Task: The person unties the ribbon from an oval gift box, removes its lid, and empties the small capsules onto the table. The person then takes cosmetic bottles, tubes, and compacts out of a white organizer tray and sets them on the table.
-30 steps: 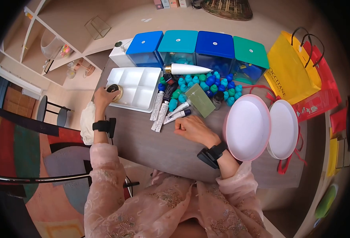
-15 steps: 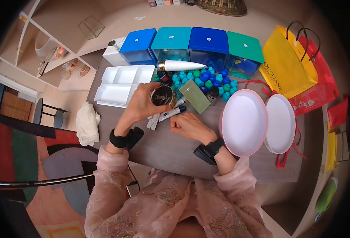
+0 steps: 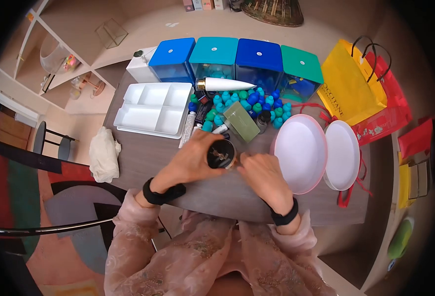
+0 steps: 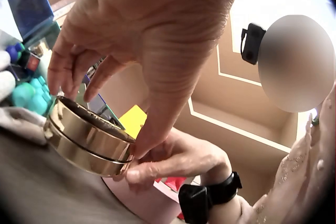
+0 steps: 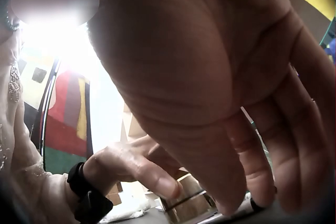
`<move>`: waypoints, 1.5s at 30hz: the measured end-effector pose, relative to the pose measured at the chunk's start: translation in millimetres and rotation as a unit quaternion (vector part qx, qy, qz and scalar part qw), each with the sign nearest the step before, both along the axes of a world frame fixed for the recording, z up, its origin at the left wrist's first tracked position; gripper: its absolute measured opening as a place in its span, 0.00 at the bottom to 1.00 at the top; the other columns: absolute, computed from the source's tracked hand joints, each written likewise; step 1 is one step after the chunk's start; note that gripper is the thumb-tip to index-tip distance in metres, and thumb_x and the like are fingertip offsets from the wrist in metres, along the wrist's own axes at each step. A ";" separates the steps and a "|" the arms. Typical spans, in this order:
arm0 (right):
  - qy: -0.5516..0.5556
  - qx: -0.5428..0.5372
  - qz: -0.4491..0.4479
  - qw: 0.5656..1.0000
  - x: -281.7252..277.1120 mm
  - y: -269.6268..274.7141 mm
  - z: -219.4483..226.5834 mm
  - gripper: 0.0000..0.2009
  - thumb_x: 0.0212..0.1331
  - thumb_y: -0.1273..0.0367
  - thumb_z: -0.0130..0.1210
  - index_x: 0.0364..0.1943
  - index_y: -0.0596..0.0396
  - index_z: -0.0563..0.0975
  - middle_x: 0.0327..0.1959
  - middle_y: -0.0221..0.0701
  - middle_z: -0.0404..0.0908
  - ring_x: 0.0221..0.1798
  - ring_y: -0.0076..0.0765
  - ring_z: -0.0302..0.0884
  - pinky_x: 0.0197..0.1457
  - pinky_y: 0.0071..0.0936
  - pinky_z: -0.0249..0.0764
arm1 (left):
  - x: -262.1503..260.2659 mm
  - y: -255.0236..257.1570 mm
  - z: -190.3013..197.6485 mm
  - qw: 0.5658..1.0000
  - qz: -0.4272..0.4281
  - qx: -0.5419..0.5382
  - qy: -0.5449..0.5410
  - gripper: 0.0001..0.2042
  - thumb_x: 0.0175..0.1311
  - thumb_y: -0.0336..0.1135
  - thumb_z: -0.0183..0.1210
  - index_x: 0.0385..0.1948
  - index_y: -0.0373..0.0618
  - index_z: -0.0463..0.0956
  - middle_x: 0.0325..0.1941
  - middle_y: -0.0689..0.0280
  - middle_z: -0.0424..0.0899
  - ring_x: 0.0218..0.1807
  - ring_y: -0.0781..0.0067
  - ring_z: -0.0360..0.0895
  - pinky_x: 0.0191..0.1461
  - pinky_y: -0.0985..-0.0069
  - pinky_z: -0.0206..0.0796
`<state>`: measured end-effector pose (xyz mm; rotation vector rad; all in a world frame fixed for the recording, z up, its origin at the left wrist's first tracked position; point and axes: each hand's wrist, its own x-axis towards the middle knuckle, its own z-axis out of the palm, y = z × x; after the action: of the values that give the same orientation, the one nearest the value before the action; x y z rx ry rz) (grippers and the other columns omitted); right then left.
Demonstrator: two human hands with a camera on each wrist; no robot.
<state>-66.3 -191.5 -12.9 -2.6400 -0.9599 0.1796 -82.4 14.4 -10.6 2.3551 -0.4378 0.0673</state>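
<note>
A thick round gold compact [image 3: 221, 154] with a dark, patterned top is in front of me, close over the table's front part. My left hand [image 3: 190, 160] grips it, thumb on the near edge and fingers around the far side. The left wrist view shows its shiny gold wall [image 4: 86, 142] with a seam round the middle. My right hand [image 3: 266, 177] meets its right edge with curled fingers, the thumb tip against the lower wall. Just beyond my left hand lie silver-patterned tubes [image 3: 187, 130] and a green box [image 3: 242, 122].
A divided white tray [image 3: 175, 120] sits at the left, with a pile of blue and teal bottles [image 3: 220, 105] beside it. Blue and green lidded bins [image 3: 259, 49] line the back. Two oval box parts, a pink-rimmed one [image 3: 300, 153] and a white one [image 3: 343, 155], stand at right.
My left hand has lifted the compact out of the white tray and carried it right and toward me. My right hand has risen from resting on the table to the compact's edge.
</note>
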 end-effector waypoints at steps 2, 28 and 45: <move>0.003 0.003 -0.013 1.000 -10.0 -8.3 2.5 0.08 0.50 0.68 0.58 0.27 0.58 0.73 0.22 0.42 0.77 0.29 0.49 0.76 0.30 0.41 0.69 | -1.2 -14.8 -4.8 0.999 -0.041 0.027 -0.016 0.29 0.35 0.36 0.69 0.45 0.36 0.71 0.43 0.52 0.75 0.48 0.51 0.69 0.52 0.66 0.65; 0.040 0.031 -0.023 0.998 -58.7 -35.7 -26.6 0.09 0.48 0.68 0.60 0.32 0.56 0.75 0.22 0.40 0.77 0.27 0.48 0.76 0.29 0.39 0.70 | 36.1 -25.6 -27.5 0.997 0.025 0.045 -0.051 0.31 0.57 0.42 0.59 0.55 0.25 0.62 0.59 0.39 0.65 0.61 0.41 0.62 0.63 0.61 0.57; 0.075 0.065 -0.050 0.994 -63.0 -43.9 -27.8 0.10 0.49 0.68 0.60 0.33 0.57 0.75 0.28 0.42 0.78 0.30 0.50 0.76 0.32 0.39 0.69 | 60.7 26.7 -44.6 0.978 0.066 -0.187 0.071 0.13 0.61 0.36 0.56 0.21 0.35 0.77 0.20 0.64 0.79 0.25 0.81 0.75 0.30 0.78 0.68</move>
<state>-129.3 -235.4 -40.6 -2.5093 -0.7619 0.2767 -21.6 41.1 -55.2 1.9985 -0.1778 0.0388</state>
